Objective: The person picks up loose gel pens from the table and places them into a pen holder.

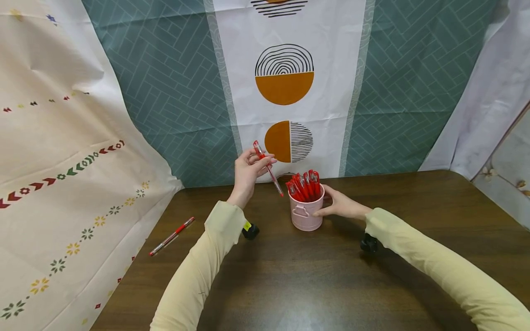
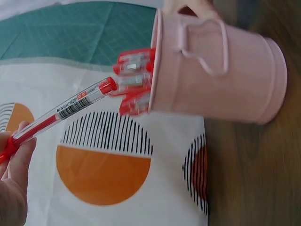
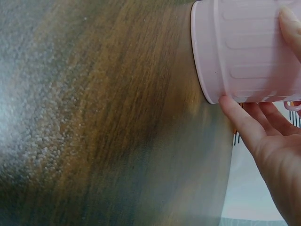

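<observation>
My left hand (image 1: 247,171) pinches a red gel pen (image 1: 269,169) with a clear barrel, held slanted with its lower end just left of the pink bucket (image 1: 306,217). In the left wrist view, the barcoded end of that pen (image 2: 70,109) points at the bucket's mouth. Several red-capped pens (image 1: 305,186) stand packed inside the bucket. My right hand (image 1: 341,204) grips the bucket's right side, thumb in front and fingers behind. From the right wrist, fingers (image 3: 244,123) show against the bucket wall (image 3: 254,52). The bucket stands upright on the table.
Another red pen (image 1: 171,236) lies on the brown wooden table (image 1: 290,285) at the left, near its edge. A patterned cloth (image 1: 178,92) hangs behind the table. A cream cloth with flower motifs (image 1: 62,220) drapes along the left side.
</observation>
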